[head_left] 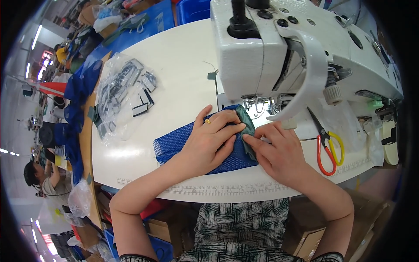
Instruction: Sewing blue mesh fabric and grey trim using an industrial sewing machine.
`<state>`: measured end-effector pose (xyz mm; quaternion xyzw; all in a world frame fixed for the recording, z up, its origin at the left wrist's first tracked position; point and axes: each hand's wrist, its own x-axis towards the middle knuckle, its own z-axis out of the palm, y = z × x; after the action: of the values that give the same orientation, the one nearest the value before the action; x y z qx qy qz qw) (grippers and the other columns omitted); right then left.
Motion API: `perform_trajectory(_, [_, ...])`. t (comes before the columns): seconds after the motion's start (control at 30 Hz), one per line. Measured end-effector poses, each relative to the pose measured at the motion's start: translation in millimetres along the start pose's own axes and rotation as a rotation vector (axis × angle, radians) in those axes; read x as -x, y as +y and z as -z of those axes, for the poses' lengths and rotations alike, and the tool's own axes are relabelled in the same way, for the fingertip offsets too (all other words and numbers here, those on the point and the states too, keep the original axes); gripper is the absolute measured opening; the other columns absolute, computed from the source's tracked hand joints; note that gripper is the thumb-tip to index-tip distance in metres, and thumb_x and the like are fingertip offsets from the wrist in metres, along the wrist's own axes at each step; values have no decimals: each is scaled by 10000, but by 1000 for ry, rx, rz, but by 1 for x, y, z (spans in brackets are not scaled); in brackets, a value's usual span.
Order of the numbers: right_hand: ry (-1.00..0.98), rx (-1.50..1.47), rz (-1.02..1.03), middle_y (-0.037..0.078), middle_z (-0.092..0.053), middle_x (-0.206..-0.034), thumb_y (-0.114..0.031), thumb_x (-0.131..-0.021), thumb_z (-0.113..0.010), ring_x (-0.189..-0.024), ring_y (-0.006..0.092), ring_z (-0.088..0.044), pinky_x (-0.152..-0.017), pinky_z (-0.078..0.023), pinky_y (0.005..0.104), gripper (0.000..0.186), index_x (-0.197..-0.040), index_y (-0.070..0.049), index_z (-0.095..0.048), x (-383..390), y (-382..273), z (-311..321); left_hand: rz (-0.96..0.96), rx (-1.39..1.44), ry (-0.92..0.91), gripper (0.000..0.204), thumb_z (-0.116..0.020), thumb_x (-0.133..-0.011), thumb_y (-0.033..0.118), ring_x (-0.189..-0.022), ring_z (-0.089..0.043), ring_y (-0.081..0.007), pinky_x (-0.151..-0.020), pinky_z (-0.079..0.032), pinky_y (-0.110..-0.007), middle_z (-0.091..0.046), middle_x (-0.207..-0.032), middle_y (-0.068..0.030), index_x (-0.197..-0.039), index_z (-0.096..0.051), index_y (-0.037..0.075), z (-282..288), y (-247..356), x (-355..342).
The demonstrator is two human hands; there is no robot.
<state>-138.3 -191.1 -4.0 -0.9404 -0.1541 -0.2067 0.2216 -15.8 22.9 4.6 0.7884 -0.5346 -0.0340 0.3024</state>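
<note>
A piece of blue mesh fabric (176,142) lies on the white sewing table, with a strip of green cloth (247,120) along its right end. My left hand (211,137) rests on the mesh, fingers bent and gathered at the seam where the green cloth meets it. From the other side my right hand (277,150) pinches the green cloth between thumb and fingers. Both hands are just in front of the needle area of a white sewing machine (244,65). My fingers partly cover the fabric layers, so their folds cannot be made out.
Scissors (325,148) with red and yellow handles lie right of my right hand. A clear plastic bag (118,96) with small dark-and-white pieces sits on the table's left. A printed ruler (227,190) follows the front edge. Blue cloth (76,126) hangs beyond; another person (48,179) is far left.
</note>
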Motion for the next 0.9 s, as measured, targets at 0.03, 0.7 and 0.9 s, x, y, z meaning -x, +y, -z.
perform_trajectory(0.03, [-31, 2, -5, 18, -638, -1073, -67, -767, -765, -915, 223, -588, -794, -463, 380, 411, -1177, -97, -754, 0, -1, 2, 5, 14, 15, 311, -659, -948, 62, -1291, -602, -275, -1218, -255, -609, -603, -1294, -104, -1257, -689, 44, -1, 0, 0])
perform_trajectory(0.7, [-211, -243, -144, 15, -585, -1025, -16, -819, -681, -928, 197, -605, -809, -413, 432, 395, -1172, -168, -771, -12, 5, 13, 106, 14, -292, 236, -731, -837, 34, -955, -660, -283, -883, -496, -436, -684, -909, -85, -1052, -819, 76, 43, 0, -44])
perform_trajectory(0.9, [-346, -327, -146, 31, -600, -1021, -53, -876, -633, -926, 229, -614, -854, -419, 430, 313, -1138, -142, -781, -21, 8, 27, 88, 112, -337, 209, -823, -809, 117, -858, -674, -311, -738, -530, -416, -685, -868, -110, -1015, -827, 82, 41, -5, -32])
